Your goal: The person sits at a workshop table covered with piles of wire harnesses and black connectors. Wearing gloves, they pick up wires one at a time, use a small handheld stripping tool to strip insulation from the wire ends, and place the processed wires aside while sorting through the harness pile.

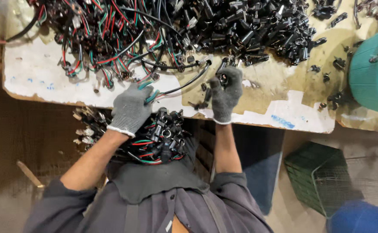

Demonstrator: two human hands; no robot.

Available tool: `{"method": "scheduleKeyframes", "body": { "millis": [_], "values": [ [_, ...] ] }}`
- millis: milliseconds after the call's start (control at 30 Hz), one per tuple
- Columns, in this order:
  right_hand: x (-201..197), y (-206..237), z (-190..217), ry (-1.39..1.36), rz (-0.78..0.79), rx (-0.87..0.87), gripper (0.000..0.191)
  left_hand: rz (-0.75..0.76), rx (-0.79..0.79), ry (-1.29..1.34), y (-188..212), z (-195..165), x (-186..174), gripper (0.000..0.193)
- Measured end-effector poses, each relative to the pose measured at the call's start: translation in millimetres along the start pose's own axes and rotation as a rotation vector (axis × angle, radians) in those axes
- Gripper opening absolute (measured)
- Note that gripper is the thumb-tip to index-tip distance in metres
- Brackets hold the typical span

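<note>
Both my hands wear grey knit gloves at the near edge of a worn white worktable. My left hand grips a black cable with red and green wires that runs right towards the other hand. My right hand pinches a small black connector between its fingertips. A bundle of wired black connectors rests on my lap below the table edge.
A tangle of red, green and black wire assemblies covers the table's far left. A heap of loose black connectors lies far right. A teal basket stands at the right edge, a green basket on the floor.
</note>
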State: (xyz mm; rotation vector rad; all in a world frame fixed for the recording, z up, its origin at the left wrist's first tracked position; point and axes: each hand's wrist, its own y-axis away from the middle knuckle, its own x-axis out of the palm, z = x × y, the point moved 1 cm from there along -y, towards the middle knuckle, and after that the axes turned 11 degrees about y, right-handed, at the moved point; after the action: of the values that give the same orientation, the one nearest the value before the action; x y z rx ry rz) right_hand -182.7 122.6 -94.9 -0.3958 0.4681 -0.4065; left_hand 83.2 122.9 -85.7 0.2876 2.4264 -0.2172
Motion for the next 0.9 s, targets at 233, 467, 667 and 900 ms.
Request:
{"method": "scheduleKeyframes", "body": {
  "millis": [233, 467, 667, 900],
  "values": [
    [22.6, 0.5, 22.9, -0.049, -0.169, 0.185, 0.018, 0.268, -0.012, -0.122, -8.2, -22.5, -7.7, 0.019],
    [19.6, 25.3, 41.7, 0.739, 0.038, -0.31, 0.026, 0.279, -0.107, -0.246, -13.8, -49.6, -5.9, 0.022],
    [20.5, -3.1, 32.7, 0.78, 0.12, -0.335, 0.028, 0.25, -0.102, -0.22, -7.0, -45.7, 0.3, 0.027],
    [12.8, -17.2, 44.6, 0.634, 0.037, -0.314, 0.034, 0.301, -0.31, 0.587, -23.5, -33.6, -42.1, 0.043]
  ]
}}
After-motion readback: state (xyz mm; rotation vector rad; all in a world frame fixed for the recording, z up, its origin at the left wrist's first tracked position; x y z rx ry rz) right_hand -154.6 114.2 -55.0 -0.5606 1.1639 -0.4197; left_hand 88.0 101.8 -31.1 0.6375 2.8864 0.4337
